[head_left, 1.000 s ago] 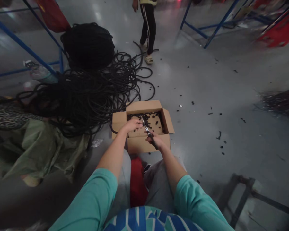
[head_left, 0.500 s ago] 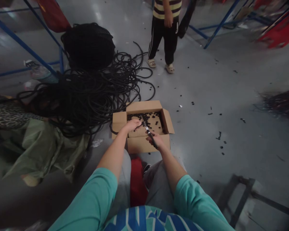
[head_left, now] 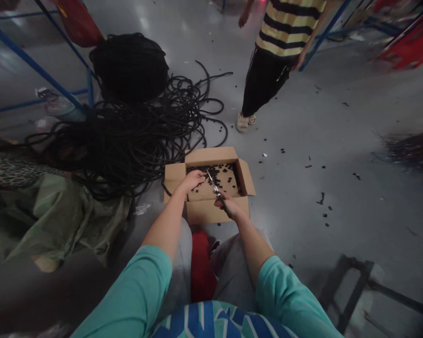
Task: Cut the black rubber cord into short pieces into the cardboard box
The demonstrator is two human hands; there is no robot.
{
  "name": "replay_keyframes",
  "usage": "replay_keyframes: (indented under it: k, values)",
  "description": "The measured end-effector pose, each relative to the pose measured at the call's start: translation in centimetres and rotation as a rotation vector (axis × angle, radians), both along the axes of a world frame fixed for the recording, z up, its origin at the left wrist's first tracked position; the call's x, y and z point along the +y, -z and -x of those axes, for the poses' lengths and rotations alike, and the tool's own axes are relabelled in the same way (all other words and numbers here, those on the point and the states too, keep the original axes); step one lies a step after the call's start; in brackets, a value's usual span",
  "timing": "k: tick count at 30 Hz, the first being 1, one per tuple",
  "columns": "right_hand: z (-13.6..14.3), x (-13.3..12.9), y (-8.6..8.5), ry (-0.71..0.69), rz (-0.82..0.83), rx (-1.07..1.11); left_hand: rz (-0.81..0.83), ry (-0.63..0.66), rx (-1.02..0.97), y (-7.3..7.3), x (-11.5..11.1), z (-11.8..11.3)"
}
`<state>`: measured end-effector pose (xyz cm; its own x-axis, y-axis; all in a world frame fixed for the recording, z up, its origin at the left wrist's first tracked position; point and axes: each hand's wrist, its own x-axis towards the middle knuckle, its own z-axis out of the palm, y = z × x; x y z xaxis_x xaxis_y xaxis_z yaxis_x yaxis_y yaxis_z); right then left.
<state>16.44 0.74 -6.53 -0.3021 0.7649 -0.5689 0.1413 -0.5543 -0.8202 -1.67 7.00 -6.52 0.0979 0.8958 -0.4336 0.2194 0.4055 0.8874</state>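
An open cardboard box stands on the floor before my knees, with small black pieces scattered on its bottom. Above its left part my left hand is closed on the black cord, whose end points toward the scissors. My right hand grips the dark handles of a pair of scissors over the box's middle. The blades point up and to the left, their tips close to my left fingers. Left of the box lies a tangle of black cord, and one strand runs to the box's left flap.
A large black coil sits behind the tangle. A person in a striped shirt stands beyond the box. Blue frames, green cloth and a dark metal frame surround the area. Black scraps dot the floor at right.
The person in the striped shirt has come closer and moved to the right. My left hand has shifted slightly left, away from the scissor blades; my right hand has barely moved.
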Motion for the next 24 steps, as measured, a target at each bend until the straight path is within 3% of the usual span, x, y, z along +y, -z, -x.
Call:
replay_keyframes:
  k: [9,24]
  values:
    - [0.13,-0.09,-0.06,-0.018,-0.015,-0.013,0.060,0.199,-0.020,-0.28,-0.06,0.04]
    - [0.39,-0.02,0.76,0.090,0.100,-0.003,-0.158,0.196,0.194,-0.41,-0.01,-0.36]
